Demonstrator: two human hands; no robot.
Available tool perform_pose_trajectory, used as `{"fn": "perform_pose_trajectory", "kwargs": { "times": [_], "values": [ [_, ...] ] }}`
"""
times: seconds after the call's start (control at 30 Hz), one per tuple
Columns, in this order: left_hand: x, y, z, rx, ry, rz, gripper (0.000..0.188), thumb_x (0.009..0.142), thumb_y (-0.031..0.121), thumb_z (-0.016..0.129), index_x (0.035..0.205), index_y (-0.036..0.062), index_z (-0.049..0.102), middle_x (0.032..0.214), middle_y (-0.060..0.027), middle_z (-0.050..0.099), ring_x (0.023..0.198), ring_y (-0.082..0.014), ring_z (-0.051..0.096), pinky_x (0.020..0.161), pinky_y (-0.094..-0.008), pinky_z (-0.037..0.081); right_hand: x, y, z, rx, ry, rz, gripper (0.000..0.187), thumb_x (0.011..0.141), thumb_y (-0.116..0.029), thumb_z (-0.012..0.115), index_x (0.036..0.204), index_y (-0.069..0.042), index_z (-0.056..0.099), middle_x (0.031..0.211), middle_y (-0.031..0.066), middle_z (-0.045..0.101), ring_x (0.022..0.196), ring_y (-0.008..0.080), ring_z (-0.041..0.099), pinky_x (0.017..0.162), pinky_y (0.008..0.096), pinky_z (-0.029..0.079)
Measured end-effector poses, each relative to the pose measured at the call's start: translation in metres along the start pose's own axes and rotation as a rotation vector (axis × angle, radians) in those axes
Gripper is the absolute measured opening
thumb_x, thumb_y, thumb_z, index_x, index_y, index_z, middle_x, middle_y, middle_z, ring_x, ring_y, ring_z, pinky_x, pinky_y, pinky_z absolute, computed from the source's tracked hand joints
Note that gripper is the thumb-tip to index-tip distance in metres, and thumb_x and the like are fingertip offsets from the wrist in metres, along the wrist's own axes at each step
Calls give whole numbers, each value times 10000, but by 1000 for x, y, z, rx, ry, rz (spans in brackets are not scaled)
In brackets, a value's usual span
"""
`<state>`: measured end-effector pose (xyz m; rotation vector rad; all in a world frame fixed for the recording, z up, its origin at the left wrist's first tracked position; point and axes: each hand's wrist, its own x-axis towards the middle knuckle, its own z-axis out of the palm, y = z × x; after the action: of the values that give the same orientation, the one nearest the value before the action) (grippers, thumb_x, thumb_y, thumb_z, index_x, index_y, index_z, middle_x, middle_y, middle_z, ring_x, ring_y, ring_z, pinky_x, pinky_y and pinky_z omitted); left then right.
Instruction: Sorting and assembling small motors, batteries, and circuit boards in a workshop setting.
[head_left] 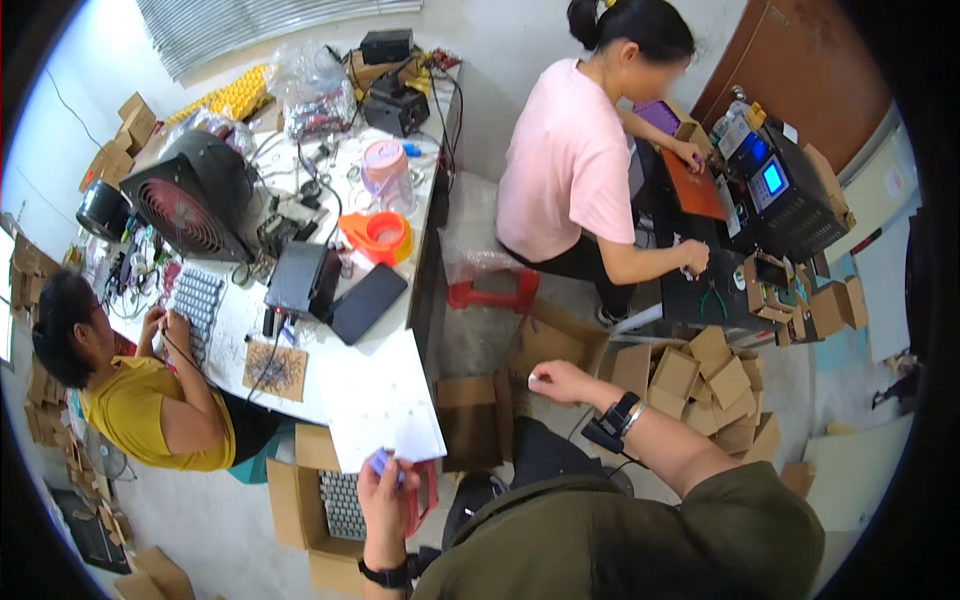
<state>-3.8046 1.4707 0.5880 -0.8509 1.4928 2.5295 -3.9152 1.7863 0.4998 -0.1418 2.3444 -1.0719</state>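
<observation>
My left hand (384,492) is closed around a small purple object (379,461), too small to name, at the near edge of the white paper sheet (375,395). That sheet lies over the table's corner and carries a few small specks. Off to the right, my right hand (565,382) is raised over the open cardboard boxes on the floor, its fingers pinched together. A whitish bit shows at its fingertips, but I cannot make out what it is.
On the white table stand a fan (190,195), an orange tape roll (378,236), a black phone (368,303) and a grey block tray (197,305). One co-worker (150,410) sits left, another (570,160) at the black bench. Cardboard boxes (705,380) lie right.
</observation>
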Motion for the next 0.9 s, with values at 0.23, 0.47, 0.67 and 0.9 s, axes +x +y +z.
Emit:
{"fn": "perform_pose_trajectory", "kwargs": {
  "times": [0.23, 0.47, 0.67, 0.9],
  "values": [
    [30, 9, 58, 27, -150, -123, 201, 876, 105, 472, 1046, 7, 427, 810, -104, 569, 633, -160, 580, 590, -250, 500, 21, -35, -52, 94, -13, -196, 210, 809, -219, 572, 902, -30, 583, 703, 37, 583, 649, 111, 540, 601, 252, 433],
    [73, 6, 140, 180, -152, -155, 239, 865, 111, 501, 1068, -14, 475, 837, -92, 581, 666, -137, 583, 632, -243, 495, 84, -77, -107, 554, -108, -363, 186, 830, -166, 573, 920, -4, 559, 780, 7, 577, 721, 61, 516, 648, 236, 443],
    [144, -6, 217, 272, -236, 58, 232, 876, 110, 478, 1077, -4, 459, 820, -66, 565, 666, -106, 551, 611, -216, 451, 105, -88, -107, 1006, -518, -234, 298, 847, -131, 548, 1114, -28, 464, 1002, 34, 534, 865, 91, 516, 763, 247, 432],
    [277, -18, 279, 680, -6, 472, 211, 874, 129, 476, 1050, 13, 457, 827, -77, 551, 586, -96, 522, 533, -218, 422, 194, -63, -180, 921, 262, -213, 166, 868, -185, 518, 874, -23, 550, 818, 22, 579, 713, 71, 528, 689, 209, 438]
  ]
}}
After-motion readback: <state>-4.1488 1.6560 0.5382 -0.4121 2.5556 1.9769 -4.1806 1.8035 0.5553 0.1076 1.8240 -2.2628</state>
